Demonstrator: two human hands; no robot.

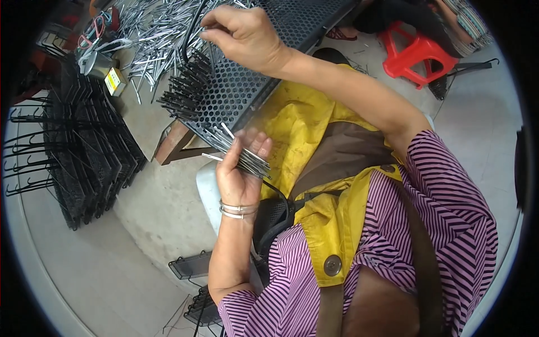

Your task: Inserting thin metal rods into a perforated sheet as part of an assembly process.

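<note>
A bundle of thin silvery metal rods (254,163) rests across the palm of my left hand (238,168), whose fingers curl round it and are partly blurred. Two bracelets circle that wrist. Higher up, my right hand (244,36) hovers over a black perforated panel (224,104), thumb and fingers drawn together in a pinch. Whatever is between its fingertips is too small to make out. A black curved rod or cable (186,45) runs just left of that hand. Close rows of dark, short pieces (188,87) stand along the panel's left edge.
Many loose metal rods (154,42) lie heaped beyond the panel. Scissors (92,31), a metal can (98,64) and a yellow box (115,81) are nearby. Black mesh racks with hooks (92,151) stack at left. A red stool (418,56) and another person's arm (457,22) are far right.
</note>
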